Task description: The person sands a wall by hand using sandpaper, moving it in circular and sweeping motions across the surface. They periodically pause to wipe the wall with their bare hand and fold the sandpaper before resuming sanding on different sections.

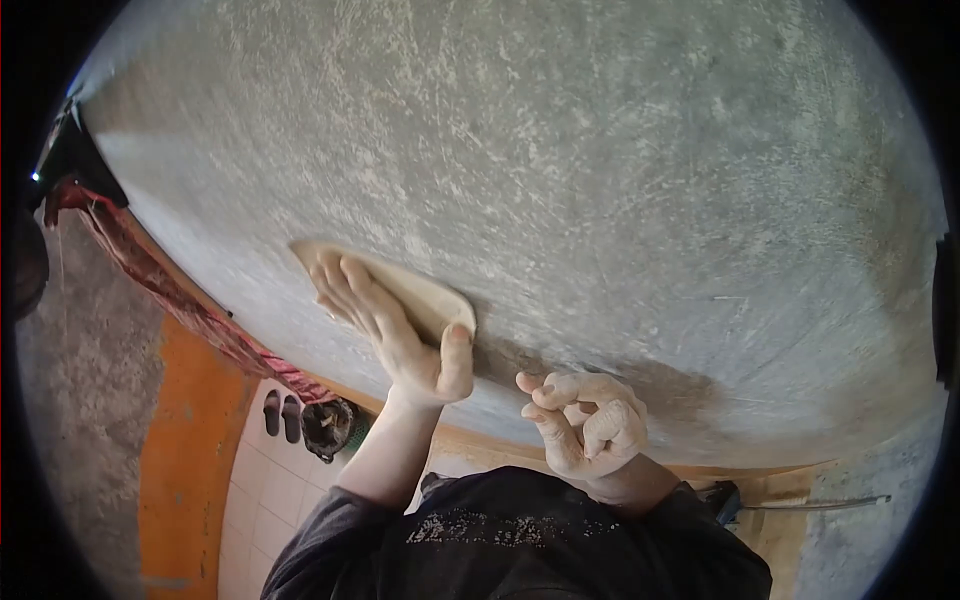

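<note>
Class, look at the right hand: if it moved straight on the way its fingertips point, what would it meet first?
Most likely the left hand, near the base of its thumb; depth is unclear, so the right hand might pass above it.

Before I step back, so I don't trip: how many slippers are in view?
2: the left slipper is on the floor tiles; the right slipper is beside it, nearer the dark round container. More may be hidden from view.
</note>
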Available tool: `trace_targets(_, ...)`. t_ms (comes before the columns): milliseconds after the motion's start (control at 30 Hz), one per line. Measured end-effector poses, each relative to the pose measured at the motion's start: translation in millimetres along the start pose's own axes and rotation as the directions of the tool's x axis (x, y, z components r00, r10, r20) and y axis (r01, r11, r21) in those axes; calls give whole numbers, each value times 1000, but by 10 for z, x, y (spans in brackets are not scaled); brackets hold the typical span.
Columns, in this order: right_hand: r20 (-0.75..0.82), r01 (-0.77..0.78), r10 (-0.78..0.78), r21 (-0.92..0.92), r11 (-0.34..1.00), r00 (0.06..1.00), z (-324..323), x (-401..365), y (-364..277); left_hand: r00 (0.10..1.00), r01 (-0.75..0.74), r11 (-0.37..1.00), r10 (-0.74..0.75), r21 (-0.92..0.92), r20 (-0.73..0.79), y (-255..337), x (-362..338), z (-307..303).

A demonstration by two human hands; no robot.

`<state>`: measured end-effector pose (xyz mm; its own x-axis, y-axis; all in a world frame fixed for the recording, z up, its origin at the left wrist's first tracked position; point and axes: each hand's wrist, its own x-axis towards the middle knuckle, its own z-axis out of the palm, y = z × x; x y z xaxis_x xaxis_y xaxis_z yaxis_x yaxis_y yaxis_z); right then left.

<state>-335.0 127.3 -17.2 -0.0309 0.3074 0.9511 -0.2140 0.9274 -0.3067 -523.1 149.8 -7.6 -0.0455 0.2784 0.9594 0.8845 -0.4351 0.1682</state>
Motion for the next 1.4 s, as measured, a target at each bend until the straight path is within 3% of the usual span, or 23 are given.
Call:
trace_targets(33, 62, -60, 55, 77, 995, 997, -70, -23, -44, 999, -18, 1000, 18, -6, -29, 65, 57, 32)
trace_targets(133, 19, -81, 80, 90, 993, 997, -167, -62, -50, 996, -87, 996, 87, 7, -3, 310, -67, 182)
trace_targets(167, 3, -66, 66, 69, 995, 998, -192, -45, -49, 994, -62, 997, 57, 48, 93, 392, -271, 177)
trace_targets(267, 0, -43, 43, 25, 999, 999, -301, -13, -64, 997, -47, 999, 47, 11, 59, 171, -768, 286)
trace_targets(300, 24, -45, 45, 25, 999, 999, -356, -8, -69, 997, 47, 999, -46, -5, 66, 100, -811, 226)
trace_targets(400, 64, -58, 56, 26, 998, 996, -402, 6, -101, 995, 97, 995, -98, 13, 16, 72, -443, 77)
trace_targets(567, 95, -4, -2, 62, 998, 995, -425, 24, -80, 1000, -3, 1000, 3, 25, -15, 296, -134, 185)
trace_targets(733, 32, -45, 47, -50, 998, 998, -487, 18, -183, 995, -66, 997, 63, 27, 82, 553, -651, 352)
trace_targets(867, -2, 39, -40, -133, 990, 999, -557, 34, -169, 999, 8, 1000, -8, -12, -43, 169, -274, 205)
trace_targets(967, -74, 30, -31, -16, 999, 997, -588, -79, -206, 977, 192, 980, -186, 46, -100, 272, 109, 177)
trace_targets(1067, -189, -13, 19, 35, 999, 982, -485, -146, -284, 999, -10, 999, 12, 40, -51, 425, 75, 262)
trace_targets(1100, -201, -40, 39, -4, 999, 979, -456, -171, -306, 1000, 6, 999, -7, 53, 27, 575, -63, 250)
trace_targets(1200, -165, -125, 104, -121, 985, 981, -431, -284, -359, 997, -50, 998, 47, 36, 55, 400, -665, 358)
trace_targets(1233, -145, -150, 127, -163, 975, 981, -436, -326, -365, 1000, 12, 999, -11, -49, 24, 305, -724, 342)
trace_targets(1333, -163, -233, 202, -203, 951, 966, -474, -429, -458, 976, 216, 975, -217, 52, 13, 126, -531, 138)
trace_targets(1400, -203, -252, 222, -136, 958, 954, -418, -455, -519, 960, 260, 964, -265, -60, -92, 122, -258, 239)
